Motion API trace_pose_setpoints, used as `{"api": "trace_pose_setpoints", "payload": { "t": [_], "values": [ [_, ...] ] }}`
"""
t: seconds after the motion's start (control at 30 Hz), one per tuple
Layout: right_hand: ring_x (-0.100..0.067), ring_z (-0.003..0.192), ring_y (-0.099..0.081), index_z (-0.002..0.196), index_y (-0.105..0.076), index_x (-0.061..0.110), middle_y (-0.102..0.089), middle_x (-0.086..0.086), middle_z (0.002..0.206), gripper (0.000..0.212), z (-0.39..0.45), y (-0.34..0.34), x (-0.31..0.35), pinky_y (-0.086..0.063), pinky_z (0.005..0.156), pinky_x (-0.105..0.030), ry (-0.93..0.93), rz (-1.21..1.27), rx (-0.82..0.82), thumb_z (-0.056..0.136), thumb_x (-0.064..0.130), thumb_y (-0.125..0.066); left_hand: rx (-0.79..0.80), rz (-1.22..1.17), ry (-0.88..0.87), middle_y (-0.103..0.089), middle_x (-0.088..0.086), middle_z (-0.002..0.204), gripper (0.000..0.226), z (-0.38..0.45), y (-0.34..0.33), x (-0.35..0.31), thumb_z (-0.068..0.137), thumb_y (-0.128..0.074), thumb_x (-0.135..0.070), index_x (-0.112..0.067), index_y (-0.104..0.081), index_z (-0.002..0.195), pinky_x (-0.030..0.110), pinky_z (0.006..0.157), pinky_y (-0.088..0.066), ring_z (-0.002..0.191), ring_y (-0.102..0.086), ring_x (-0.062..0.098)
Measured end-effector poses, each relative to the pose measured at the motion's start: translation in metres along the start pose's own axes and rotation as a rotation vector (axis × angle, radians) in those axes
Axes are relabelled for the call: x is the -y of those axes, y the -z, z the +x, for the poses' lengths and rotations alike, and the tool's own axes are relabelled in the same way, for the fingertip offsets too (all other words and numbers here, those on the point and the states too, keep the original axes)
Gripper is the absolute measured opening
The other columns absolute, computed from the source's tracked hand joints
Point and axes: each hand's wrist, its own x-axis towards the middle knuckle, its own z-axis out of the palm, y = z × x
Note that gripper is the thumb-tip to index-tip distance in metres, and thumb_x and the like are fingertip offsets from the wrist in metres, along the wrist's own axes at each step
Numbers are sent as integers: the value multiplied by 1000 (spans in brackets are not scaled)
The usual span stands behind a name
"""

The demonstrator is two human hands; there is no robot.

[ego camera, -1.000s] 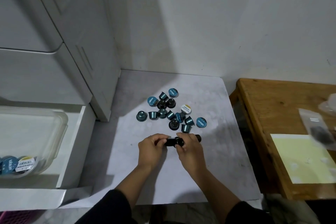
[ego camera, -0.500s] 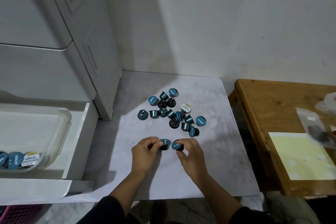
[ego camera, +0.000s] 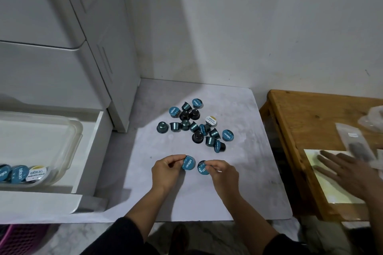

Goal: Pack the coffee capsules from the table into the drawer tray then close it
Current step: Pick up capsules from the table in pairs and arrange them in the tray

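Note:
My left hand [ego camera: 166,170] pinches a blue-lidded coffee capsule [ego camera: 188,163] just above the grey table [ego camera: 238,198]. My right hand [ego camera: 222,174] pinches a second blue-lidded capsule [ego camera: 202,167] close beside it. Behind both hands lies a loose pile of several dark and teal capsules [ego camera: 196,126], one with a white lid [ego camera: 211,120]. To the left a white drawer [ego camera: 87,151] stands pulled out, holding a clear plastic tray [ego camera: 68,147] with capsules [ego camera: 19,174] at its near end.
A white cabinet [ego camera: 51,51] rises above the drawer. A wooden table [ego camera: 300,122] stands to the right with a yellow sheet [ego camera: 335,188] and plastic packets [ego camera: 352,143]; another person's hand [ego camera: 348,172] reaches over it. A pink basket [ego camera: 20,238] sits below at the left.
My hands have drawn apart, each with one capsule turned lid-up. Another person's hand has come in over the wooden table at the right. The view has shifted slightly.

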Motion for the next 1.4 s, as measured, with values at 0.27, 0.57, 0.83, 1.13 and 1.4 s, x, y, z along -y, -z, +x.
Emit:
{"api": "trace_pose_setpoints", "payload": {
  "t": [0.27, 0.57, 0.83, 1.13, 1.4],
  "values": [
    [-21, 82, -67, 82, -72, 17, -72, -2, 82, 19, 12, 20, 36, -55, 76, -23, -199, 544, 68, 82, 0, -63, 55, -112, 20, -74, -7, 91, 28, 2, 20, -21, 84, -62, -7, -31, -75, 79, 26, 89, -50, 92, -66, 11],
    [4, 63, -64, 93, -72, 12, -70, 7, 80, 19, 17, 47, 148, -46, 57, -6, 13, 708, 238, 83, 0, -61, 145, -131, -221, -74, -15, 76, 27, -9, 119, -110, 84, -62, -1, -25, -73, 83, 4, 68, -48, 73, -66, -7],
    [-8, 68, -64, 78, -73, 23, -71, 4, 77, 27, -8, -9, 256, -53, 66, -14, 208, 594, 498, 82, -1, -62, 172, 139, -300, -76, -11, 83, 26, 4, 291, -133, 83, -63, -2, -25, -75, 84, 5, 73, -49, 81, -68, -2],
    [-18, 80, -67, 67, -75, 31, -74, 0, 83, 28, -29, -169, 358, -55, 87, -36, 123, 409, 621, 79, 7, -67, 282, 461, -208, -74, -16, 75, 33, 78, 475, -83, 81, -66, 0, -31, -74, 72, 8, 73, -51, 77, -67, -3],
    [-22, 85, -69, 62, -75, 24, -74, -1, 81, 24, -38, -251, 385, -57, 84, -41, -94, 324, 546, 75, 4, -71, 515, 701, -215, -71, -16, 88, 18, 136, 511, -51, 81, -68, -8, -23, -75, 89, 7, 78, -47, 77, -62, -11]
  ]
}}
